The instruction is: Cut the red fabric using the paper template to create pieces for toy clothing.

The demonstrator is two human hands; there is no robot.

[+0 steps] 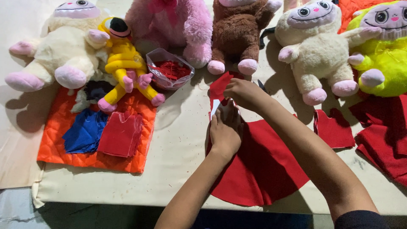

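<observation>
- Left hand [224,129] flat, fingers together, pressing a white card [215,106] onto the red felt sheet [263,169]
- Right hand [241,92] curled above it, seemingly pinching the felt's upper edge

Matt red felt sheet [263,165], fluffy plush toys [169,21], quilted orange cloth [55,144], glossy clear plastic bag [169,70]

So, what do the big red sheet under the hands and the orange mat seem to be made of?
The red sheet looks like felt: matte, flat, with cleanly cut edges and no visible weave. The orange mat seems to be quilted synthetic fabric: a slight sheen and stitched diamond lines, probably padded.
</observation>
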